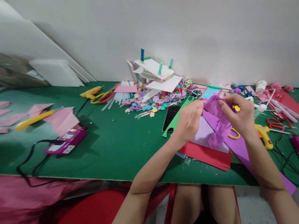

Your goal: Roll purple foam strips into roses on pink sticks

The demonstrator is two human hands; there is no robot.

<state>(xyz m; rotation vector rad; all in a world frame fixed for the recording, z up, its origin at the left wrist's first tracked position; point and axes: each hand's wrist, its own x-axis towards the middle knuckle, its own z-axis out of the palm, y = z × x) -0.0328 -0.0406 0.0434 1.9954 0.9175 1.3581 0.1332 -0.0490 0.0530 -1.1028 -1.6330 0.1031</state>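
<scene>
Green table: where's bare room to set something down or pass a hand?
Biggest free patch on the green table: centre front, between the magenta device and the black phone. A smaller strip lies between the yellow glue gun and pink paper. Crowded: foam flower pile at the back, paper sheets and tools on the right.

Green table [116,149]. White card model [155,74] at 12 o'clock, foam flowers [154,101] heaped beneath. Yellow glue gun [91,92] and scissors [102,97] at 10 o'clock. Magenta device [66,141] at 9. Black phone [171,117] centre.
</scene>
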